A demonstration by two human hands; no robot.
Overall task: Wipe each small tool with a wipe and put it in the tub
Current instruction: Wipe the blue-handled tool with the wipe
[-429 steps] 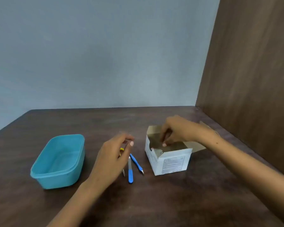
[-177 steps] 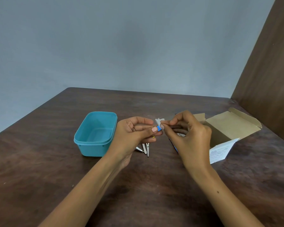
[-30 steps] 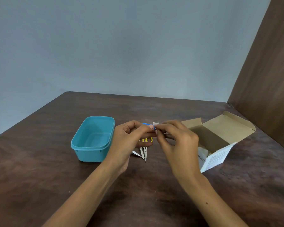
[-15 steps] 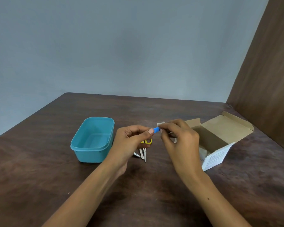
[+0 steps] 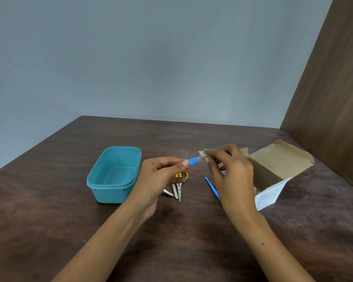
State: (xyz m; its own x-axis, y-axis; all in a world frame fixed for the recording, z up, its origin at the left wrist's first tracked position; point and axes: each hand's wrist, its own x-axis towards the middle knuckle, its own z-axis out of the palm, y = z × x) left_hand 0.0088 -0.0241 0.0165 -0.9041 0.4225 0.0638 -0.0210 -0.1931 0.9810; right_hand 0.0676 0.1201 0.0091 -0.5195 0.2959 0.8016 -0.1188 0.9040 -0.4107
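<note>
You will find print only on the white label panel of the open brown cardboard box point(image 5: 270, 197), just right of your right hand's fingers point(image 5: 212, 159); its lines are too small to read.

The surface point(image 5: 49, 220) is dark brown wood with a worn, streaky grain. Its far edge meets a plain pale blue-grey wall point(image 5: 151, 58). A brown wooden panel point(image 5: 334, 98) stands upright along the surface's right edge, reaching the far right corner. Near that edge sits an open cardboard box point(image 5: 273, 171), its brown flaps folded outward and its white front face bearing small print too fine to read. Something white shows inside the box at its near corner.
</note>
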